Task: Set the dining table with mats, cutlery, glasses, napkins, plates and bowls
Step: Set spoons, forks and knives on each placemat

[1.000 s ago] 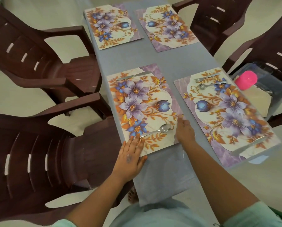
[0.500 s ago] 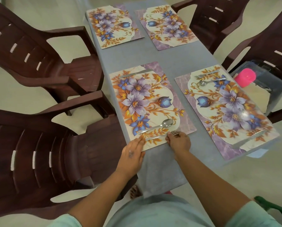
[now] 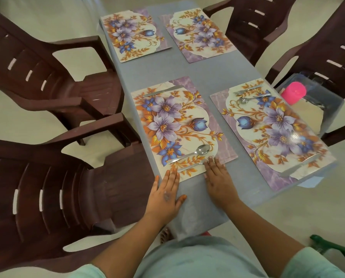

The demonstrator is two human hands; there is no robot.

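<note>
Dark brown plastic armchairs stand around the grey bench (image 3: 189, 69). Two are on its left side: the nearer chair (image 3: 47, 197) with a slatted back, pushed close against the bench edge, and the farther chair (image 3: 47, 73) just beyond it. On the right side of the bench stand two more, one (image 3: 253, 27) near the far corner and one (image 3: 328, 47) further right. Beside the bench's right edge, on that last chair's seat, sits a clear plastic bin (image 3: 328, 109) holding a bright pink cylinder (image 3: 293, 92). A green metal frame (image 3: 336, 247) shows at the lower right, over the pale floor (image 3: 288, 217).
</note>
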